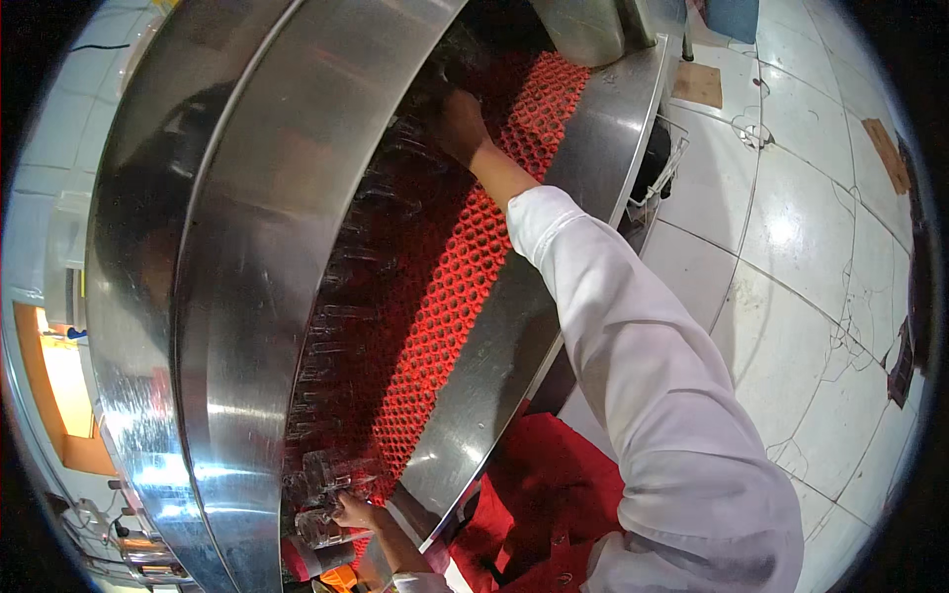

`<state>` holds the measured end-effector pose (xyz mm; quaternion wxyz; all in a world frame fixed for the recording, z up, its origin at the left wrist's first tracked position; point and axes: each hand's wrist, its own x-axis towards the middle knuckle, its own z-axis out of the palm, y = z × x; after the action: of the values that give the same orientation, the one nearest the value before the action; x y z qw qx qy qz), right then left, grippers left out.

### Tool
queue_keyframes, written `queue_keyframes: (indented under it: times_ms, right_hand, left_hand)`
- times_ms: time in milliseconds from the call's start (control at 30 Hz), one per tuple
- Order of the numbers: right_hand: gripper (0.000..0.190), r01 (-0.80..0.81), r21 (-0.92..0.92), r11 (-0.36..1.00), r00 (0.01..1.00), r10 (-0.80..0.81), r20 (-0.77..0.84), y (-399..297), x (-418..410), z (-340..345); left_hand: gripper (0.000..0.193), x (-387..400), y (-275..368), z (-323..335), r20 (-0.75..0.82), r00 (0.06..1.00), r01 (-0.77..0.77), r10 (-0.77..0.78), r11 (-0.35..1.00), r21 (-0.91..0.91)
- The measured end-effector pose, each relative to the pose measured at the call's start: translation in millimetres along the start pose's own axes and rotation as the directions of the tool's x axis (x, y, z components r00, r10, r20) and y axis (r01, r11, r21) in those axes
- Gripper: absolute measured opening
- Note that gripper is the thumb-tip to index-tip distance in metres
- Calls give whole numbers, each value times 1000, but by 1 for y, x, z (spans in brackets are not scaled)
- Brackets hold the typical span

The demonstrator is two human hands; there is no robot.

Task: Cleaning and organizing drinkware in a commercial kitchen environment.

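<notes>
On the steel counter (pixel 519 296) lies a red perforated rubber mat (pixel 460 289), its far part in the shadow of a steel shelf. My right hand (pixel 460 122) reaches into that shadow near the mat's upper end; its fingers and anything in them are too dark to make out. At the lower end, my left hand (pixel 354 511) has its fingers at a clear glass (pixel 319 528), closed about its side or handle. Another clear glass (pixel 326 471) is just beyond it. Rows of clear glassware (pixel 334 333) stand in the shade along the mat.
A wide curved-looking steel shelf (pixel 296 148) overhangs the counter's far side. A steel container (pixel 586 30) stands at the mat's upper end. Near my left hand are a red-and-clear container (pixel 304 560) and an orange object (pixel 339 578). A white wire rack (pixel 671 167) hangs below the counter edge.
</notes>
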<state>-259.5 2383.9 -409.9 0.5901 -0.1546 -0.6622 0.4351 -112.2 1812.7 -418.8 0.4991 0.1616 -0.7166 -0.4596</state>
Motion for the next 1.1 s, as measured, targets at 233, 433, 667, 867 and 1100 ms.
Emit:
queue_keyframes:
  times_ms: [233, 433, 667, 867, 1100]
  right_hand:
    - [24, 138, -70, 988, 990, -140, -29, 12, 8, -3]
    - [34, 20, -328, 945, 991, -62, -118, -8, 15, 36]
    - [80, 99, 109, 989, 980, -78, -183, 194, 96, 39]
    - [64, 77, -216, 973, 994, -58, 96, 116, 77, 21]
    - [47, -33, 217, 976, 977, -15, 214, 125, 111, -23]
  left_hand:
    - [15, 13, -20, -2, 163, 987, 19, -8, 998, -67]
    - [19, 52, -58, -26, 30, 999, -46, 45, 998, 32]
    - [25, -1, -52, 21, 221, 975, 24, -6, 997, -76]
    - [25, 38, -46, -23, 165, 986, 11, 6, 995, -99]
    - [26, 37, -64, -12, 133, 991, -5, 16, 997, -81]
